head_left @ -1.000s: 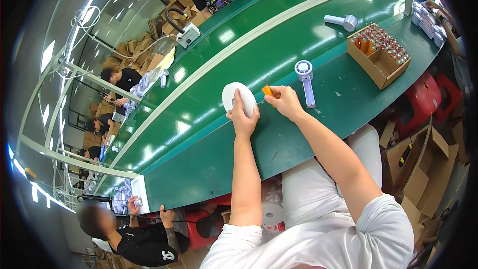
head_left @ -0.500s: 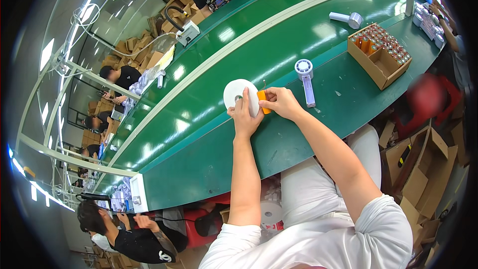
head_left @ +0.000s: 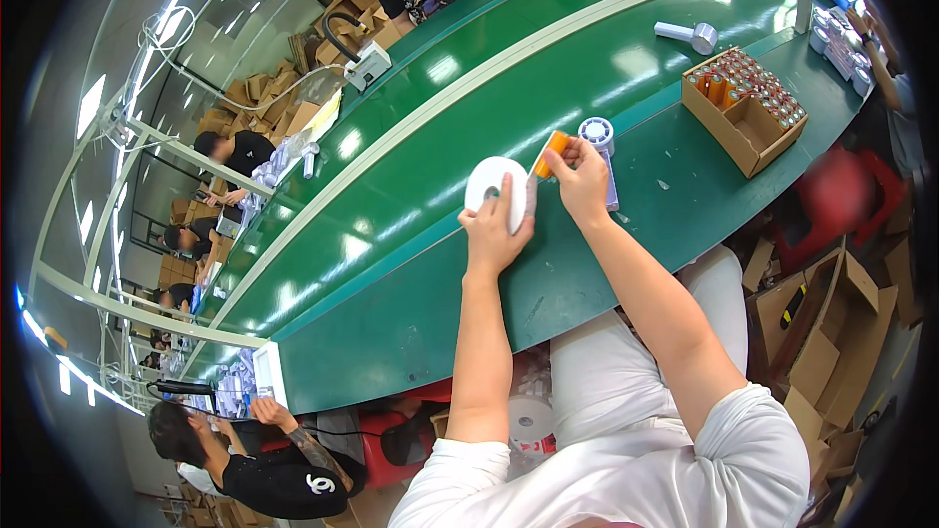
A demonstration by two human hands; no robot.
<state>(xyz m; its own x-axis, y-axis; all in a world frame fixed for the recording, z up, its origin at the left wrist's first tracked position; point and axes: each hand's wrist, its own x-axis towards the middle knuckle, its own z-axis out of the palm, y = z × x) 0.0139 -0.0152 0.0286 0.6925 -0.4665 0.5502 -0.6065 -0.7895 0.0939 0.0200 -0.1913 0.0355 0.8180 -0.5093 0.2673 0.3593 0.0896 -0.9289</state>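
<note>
Brown cardboard cartons (head_left: pixel 820 362) flank a long, dark-green tabletop (head_left: pixel 381 352). Above it, the left hand (head_left: pixel 497 235) wraps its fingers around a flat, white, disc-shaped roll (head_left: pixel 483 176); the right hand (head_left: pixel 584 184) pinches an orange, battery-like piece (head_left: pixel 553 154) just beside. Peeling a pale strip (head_left: pixel 534 176) seems in hand; the next move calls for steadiness.

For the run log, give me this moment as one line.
Left hand: holding white round tape roll | Right hand: gripping orange cylindrical battery | Green table: lilac plastic handheld fan, brown cardboard battery box
</note>
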